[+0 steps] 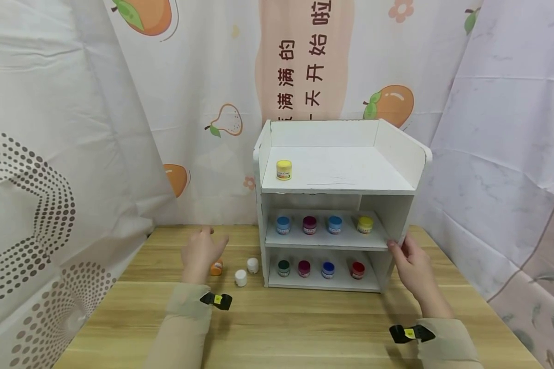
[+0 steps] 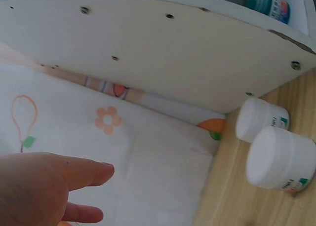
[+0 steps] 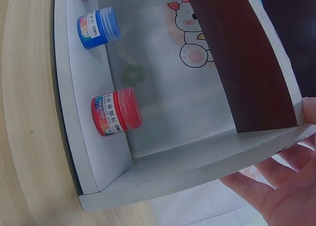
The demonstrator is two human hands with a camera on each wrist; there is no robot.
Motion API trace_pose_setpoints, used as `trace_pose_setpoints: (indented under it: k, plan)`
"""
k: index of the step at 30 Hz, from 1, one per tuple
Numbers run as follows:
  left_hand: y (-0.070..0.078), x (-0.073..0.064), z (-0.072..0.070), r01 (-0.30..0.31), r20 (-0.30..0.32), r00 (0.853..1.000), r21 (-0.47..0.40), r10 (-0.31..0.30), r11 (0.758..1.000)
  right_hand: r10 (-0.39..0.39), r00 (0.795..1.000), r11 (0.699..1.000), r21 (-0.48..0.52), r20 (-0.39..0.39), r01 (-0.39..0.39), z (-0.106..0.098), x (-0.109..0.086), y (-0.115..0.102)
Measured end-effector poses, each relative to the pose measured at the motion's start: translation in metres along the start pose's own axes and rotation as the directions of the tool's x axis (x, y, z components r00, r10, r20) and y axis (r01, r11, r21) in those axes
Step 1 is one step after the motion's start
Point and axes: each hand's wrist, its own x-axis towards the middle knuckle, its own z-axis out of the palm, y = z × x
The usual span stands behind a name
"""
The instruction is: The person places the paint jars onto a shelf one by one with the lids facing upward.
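My left hand (image 1: pixel 202 252) is over the table left of a white shelf unit (image 1: pixel 337 192), fingers apart and nothing visible between them. Beside its wrist is an orange paint jar (image 1: pixel 216 267). Two white paint jars (image 1: pixel 240 278) stand between that hand and the unit. My right hand (image 1: pixel 413 266) grips the unit's right side panel, thumb at the middle shelf's front edge, fingers along the outer face (image 3: pixel 276 181). A yellow jar (image 1: pixel 283 170) stands on the top. Blue, purple and yellow jars (image 1: pixel 365 225) line the middle shelf; green, purple, blue and red jars (image 1: pixel 357 270) line the bottom.
The wooden table (image 1: pixel 300 328) stretches in front of the unit. A fruit-printed curtain (image 1: pixel 203 66) hangs behind it, and patterned cloth (image 1: pixel 41 205) covers the left side. Pale cloth (image 1: pixel 503 128) hangs on the right.
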Motion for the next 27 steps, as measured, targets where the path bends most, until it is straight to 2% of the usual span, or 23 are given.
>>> trace_pose_setpoints:
  k: [8, 17, 22, 27]
  plan:
    - [-0.014, 0.006, 0.015, 0.066, 0.116, 0.991, 0.013, -0.067, 0.998, 0.007, 1.000, 1.000, 0.008, 0.015, -0.007, 0.000, -0.001, 0.000]
    - [-0.021, 0.013, 0.027, 0.160, 0.252, 0.957, -0.033, -0.146, 0.987, 0.010, 1.000, 1.000, 0.001, 0.017, -0.010, -0.001, -0.002, -0.001]
    - [-0.022, 0.013, 0.032, 0.177, 0.291, 0.946, -0.096, -0.143, 0.979, 0.016, 0.999, 1.000, 0.008, 0.030, -0.016, -0.002, -0.003, -0.003]
    - [-0.027, 0.015, 0.039, 0.184, 0.306, 0.940, -0.086, -0.149, 0.979, 0.014, 0.999, 1.000, 0.014, 0.033, -0.015, -0.003, -0.002, -0.005]
